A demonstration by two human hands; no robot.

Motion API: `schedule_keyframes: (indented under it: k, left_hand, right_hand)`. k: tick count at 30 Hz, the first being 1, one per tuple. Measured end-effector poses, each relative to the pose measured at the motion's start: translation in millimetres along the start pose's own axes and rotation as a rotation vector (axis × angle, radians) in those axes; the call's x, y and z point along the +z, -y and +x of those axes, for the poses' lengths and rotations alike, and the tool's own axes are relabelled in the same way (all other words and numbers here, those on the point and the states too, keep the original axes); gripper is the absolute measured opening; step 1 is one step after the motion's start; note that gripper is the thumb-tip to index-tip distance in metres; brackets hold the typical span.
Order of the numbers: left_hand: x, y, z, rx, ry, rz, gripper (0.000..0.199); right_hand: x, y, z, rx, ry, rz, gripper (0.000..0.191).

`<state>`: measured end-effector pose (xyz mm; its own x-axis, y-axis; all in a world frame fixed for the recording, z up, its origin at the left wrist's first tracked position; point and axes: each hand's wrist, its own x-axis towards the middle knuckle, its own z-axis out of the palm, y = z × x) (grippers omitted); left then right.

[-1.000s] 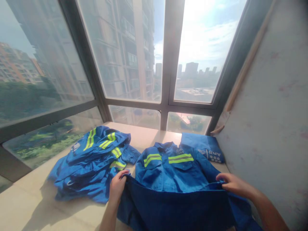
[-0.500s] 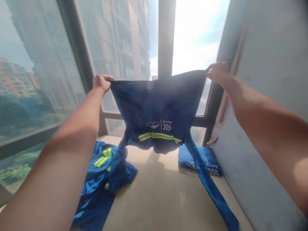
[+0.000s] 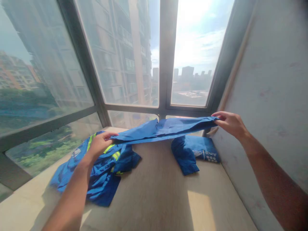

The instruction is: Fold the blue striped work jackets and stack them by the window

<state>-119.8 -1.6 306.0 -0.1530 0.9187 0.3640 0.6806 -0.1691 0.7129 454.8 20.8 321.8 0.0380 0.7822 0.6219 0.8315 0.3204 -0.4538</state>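
Note:
My left hand (image 3: 103, 142) pinches one corner of a blue work jacket (image 3: 166, 128), and my right hand (image 3: 229, 124) pinches the opposite corner. The edge between them is stretched nearly level, slightly higher on the right. Most of the jacket's body is hidden behind that edge. One sleeve (image 3: 185, 157) hangs down on the right, in front of a folded blue garment (image 3: 209, 150) with white lettering and dots. Below my left hand lies a crumpled blue garment (image 3: 101, 179) with yellow-green reflective stripes.
A pale wooden surface (image 3: 154, 192) bears the garments. Tall windows with a grey frame (image 3: 166, 64) stand behind and at the left. A whitish wall (image 3: 271, 96) borders the right side.
Both hands have come down with the jacket, which hung upright showing its lettering and stripe. Its held edge is now low over the surface, and the lettering is out of sight.

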Motion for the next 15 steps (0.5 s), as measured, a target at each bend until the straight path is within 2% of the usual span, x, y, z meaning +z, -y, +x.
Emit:
schedule_keyframes:
  k: [2, 5, 9, 12, 15]
  left_hand:
    - [29.5, 36.7, -51.0, -0.091, 0.052, 0.022, 0.037]
    - [70.8, 88.5, -128.7, -0.223, 0.135, 0.075, 0.039]
    - [106.8, 139.2, -221.8, -0.292, 0.195, 0.040, 0.034]
    - [113.4, 153.6, -260.6, -0.312, 0.201, 0.012, 0.035]
    - [105.8, 152.3, -269.4, -0.255, 0.219, 0.016, 0.036]
  right_hand:
    - [13.1, -15.2, -44.0, 0.095, 0.077, 0.025, 0.034]
    - [41.0, -42.4, -135.1, 0.298, 0.114, 0.029, 0.035]
    - [76.0, -73.1, -251.7, 0.426, 0.246, 0.048, 0.037]
    - [88.1, -85.1, -305.1, 0.513, 0.308, 0.054, 0.038]
    - [82.8, -86.1, -332.2, 0.561, 0.308, 0.069, 0.040]
